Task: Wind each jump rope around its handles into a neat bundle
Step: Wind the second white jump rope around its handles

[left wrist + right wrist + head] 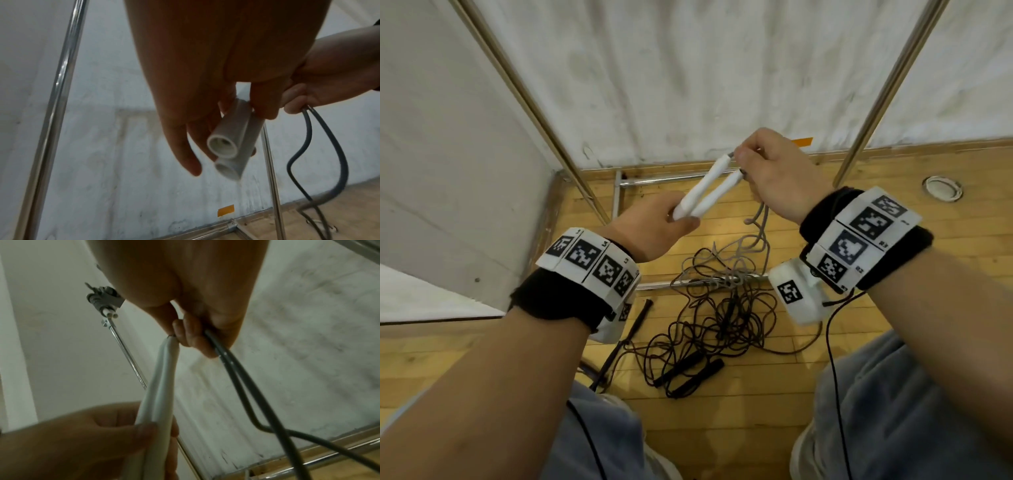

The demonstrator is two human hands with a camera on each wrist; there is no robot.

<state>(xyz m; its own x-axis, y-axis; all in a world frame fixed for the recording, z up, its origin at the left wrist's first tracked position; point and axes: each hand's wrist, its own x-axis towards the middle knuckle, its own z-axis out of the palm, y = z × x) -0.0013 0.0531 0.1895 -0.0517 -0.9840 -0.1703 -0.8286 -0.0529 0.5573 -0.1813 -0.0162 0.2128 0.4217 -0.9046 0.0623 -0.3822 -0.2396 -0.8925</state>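
Two white jump-rope handles (pixel 709 193) lie side by side, held up in front of me. My left hand (pixel 671 222) grips their lower ends; the hollow butt ends (pixel 223 146) show in the left wrist view. My right hand (pixel 760 168) pinches the grey rope (pixel 232 369) where it leaves the handle tips (pixel 171 344), two strands running out of its fist. The grey rope (pixel 758 226) hangs down to the floor pile. A black jump rope (pixel 709 329) with black handles (pixel 688 375) lies tangled on the wooden floor below.
Metal frame poles (pixel 534 113) rise left and right, with a crossbar (pixel 664 179) low on the floor against the white wall. A black rod (pixel 626 342) lies by my left knee. A white ring (pixel 941 188) sits on the floor at right. An orange tape strip (pixel 803 141) marks the wall.
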